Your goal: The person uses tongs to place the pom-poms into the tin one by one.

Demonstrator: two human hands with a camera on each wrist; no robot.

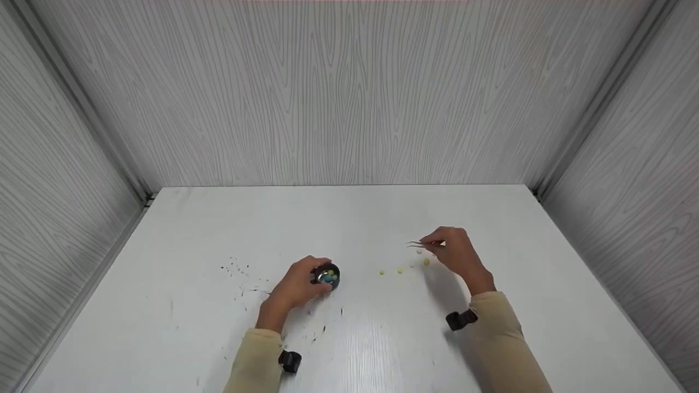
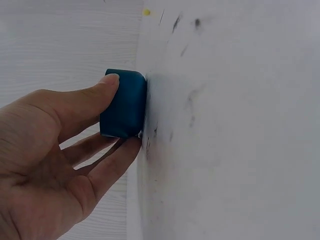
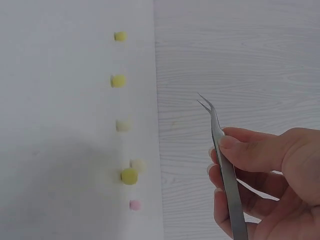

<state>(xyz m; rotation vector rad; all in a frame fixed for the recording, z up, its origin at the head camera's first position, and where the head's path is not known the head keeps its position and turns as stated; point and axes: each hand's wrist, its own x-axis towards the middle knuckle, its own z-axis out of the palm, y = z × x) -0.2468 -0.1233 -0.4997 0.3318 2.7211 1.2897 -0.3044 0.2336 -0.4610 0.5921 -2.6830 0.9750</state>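
My left hand grips a small dark teal cup by its sides, thumb on one side and fingers on the other. In the head view, several small yellow and blue balls show inside it. Steel tweezers with bent tips are pinched between the thumb and fingers of my right hand, raised over the table. Their tips stand slightly apart with nothing between them. Below and beside them lie small balls in a loose row: yellow balls, white balls, a larger yellow ball and a pink ball.
The white table carries dark specks and smears around the left hand. Grey wood-grain panels stand at the back and both sides. Each wrist wears a black camera over a beige sleeve.
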